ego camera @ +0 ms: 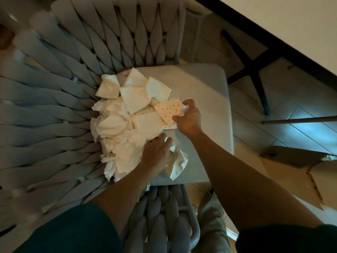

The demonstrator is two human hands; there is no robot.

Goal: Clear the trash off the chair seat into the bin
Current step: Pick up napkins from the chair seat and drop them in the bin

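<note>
Pinching one corner of the dotted napkin [168, 110], the right hand [189, 119] has thumb and forefinger curled onto its near-right edge, so this sheet lies just left of that hand, its long diagonal running away toward the chair's woven back [54, 88]. The left hand [157, 148] rests on the near end of the paper heap [124, 125], fingers fairly straight and spread on top, gripping nothing that I can make out. All the trash sits on the left half of the chair seat [206, 92], packed against the woven back; the right half of the cushion shows bare. Counting: one dotted napkin on top, a second dotted piece partly buried under it, some four flat white squares at the far end, and a mass of crumpled tissue too tangled to number. No bin shows anywhere; a cardboard box [291, 172] stands on the floor to the right, which may serve, so the right hand looks nearer any drop.
</note>
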